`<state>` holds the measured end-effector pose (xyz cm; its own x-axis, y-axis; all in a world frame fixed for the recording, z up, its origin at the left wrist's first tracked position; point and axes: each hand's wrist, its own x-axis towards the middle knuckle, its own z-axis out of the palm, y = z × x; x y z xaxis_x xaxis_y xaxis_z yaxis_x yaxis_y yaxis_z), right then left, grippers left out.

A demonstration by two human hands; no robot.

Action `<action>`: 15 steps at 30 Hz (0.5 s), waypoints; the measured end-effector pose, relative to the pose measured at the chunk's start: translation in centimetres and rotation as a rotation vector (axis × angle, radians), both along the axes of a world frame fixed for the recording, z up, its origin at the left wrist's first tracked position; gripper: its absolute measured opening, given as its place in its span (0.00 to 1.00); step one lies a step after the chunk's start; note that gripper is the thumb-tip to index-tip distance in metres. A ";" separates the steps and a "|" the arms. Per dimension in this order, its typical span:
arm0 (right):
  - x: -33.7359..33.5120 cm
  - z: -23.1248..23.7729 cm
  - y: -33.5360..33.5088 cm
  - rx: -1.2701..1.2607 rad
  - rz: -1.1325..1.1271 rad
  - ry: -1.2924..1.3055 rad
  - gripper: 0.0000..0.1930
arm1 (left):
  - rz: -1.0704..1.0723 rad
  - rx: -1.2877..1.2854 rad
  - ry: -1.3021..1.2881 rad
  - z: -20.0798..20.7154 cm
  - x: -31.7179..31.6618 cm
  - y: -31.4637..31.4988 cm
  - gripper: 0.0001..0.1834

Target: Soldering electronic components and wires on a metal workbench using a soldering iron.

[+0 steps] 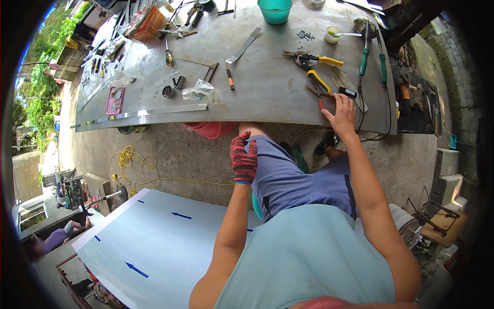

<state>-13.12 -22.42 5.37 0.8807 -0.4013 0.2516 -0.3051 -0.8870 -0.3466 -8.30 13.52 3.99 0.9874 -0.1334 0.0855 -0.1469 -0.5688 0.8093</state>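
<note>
My bare right hand [342,112] is at the front edge of the bench [267,103], toward its right corner, with fingers against the red-handled pliers [320,97]; I cannot tell whether they grip. The pliers lie on the bench top, jaws pointing away from me. My left hand [244,160], in a red-and-black glove, is relaxed at my left knee, fingers slightly bent, thumb apart.

Just beyond the pliers lie snips with yellow handles [307,58]. To the right of my fingers sits a small black object [348,92], and two green-handled tools [364,61] with dark cables lie along the right edge. Farther back are a small cup [332,35], a heap of little metal pieces [305,35] and, at the far edge, a green bowl [275,12].

Mid-bench, I have an orange-and-black tool [230,80] and a metal strip [244,46]. Toward the left front corner, a pink tray [115,100] lies behind a long strip [149,111] along the front edge. Below, a red basin [210,130] shows under that edge.
</note>
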 end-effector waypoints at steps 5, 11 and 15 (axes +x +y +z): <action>1.1 -0.9 0.8 -0.059 -0.069 0.266 0.42 | 0.096 -0.150 0.099 -0.8 -1.1 1.8 0.17; 1.6 1.1 5.4 0.093 -0.178 0.343 0.26 | 0.208 -0.216 0.210 -2.5 -1.5 4.0 0.16; 6.9 2.5 10.1 0.199 -0.051 0.264 0.26 | 0.233 -0.282 0.258 -2.2 -1.3 4.7 0.16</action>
